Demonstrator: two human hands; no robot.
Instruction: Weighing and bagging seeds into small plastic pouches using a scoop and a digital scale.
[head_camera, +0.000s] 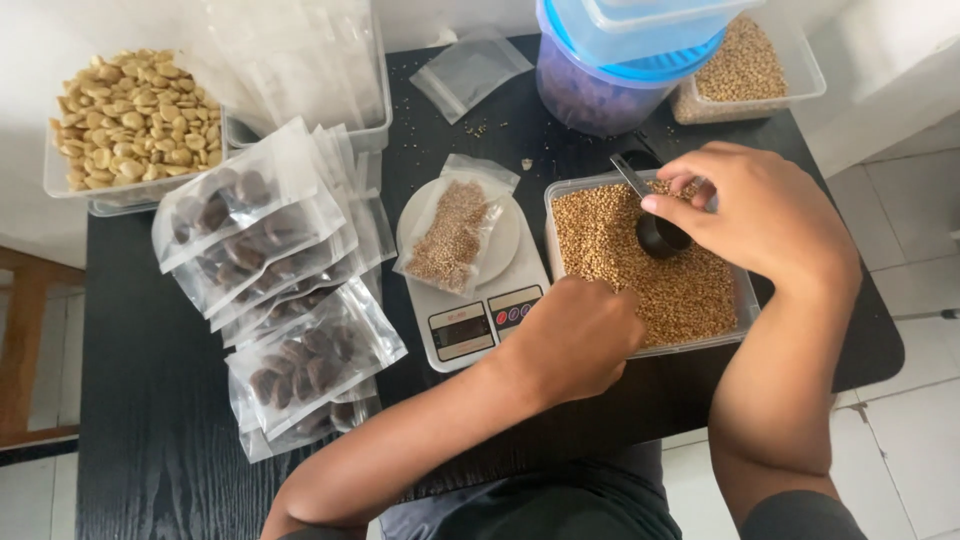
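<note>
The left hand (578, 338) rests curled at the near rim of the clear grain tub (745, 300), holding nothing visible. The right hand (752, 212) pinches a black scoop (655, 228) inside it. A kitchen scale (470, 300) bearing a filled pouch (455, 235) crowds beside. The stacked tubs (625, 70) behind are cut off; the black table (160, 420) stands on white tiles.

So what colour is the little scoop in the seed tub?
Black, the scoop held by the right hand; seen best in the head view.

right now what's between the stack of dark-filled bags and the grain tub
In the head view, a white kitchen scale sits between the bags and the tub, with a small grain-filled pouch on it.
</note>
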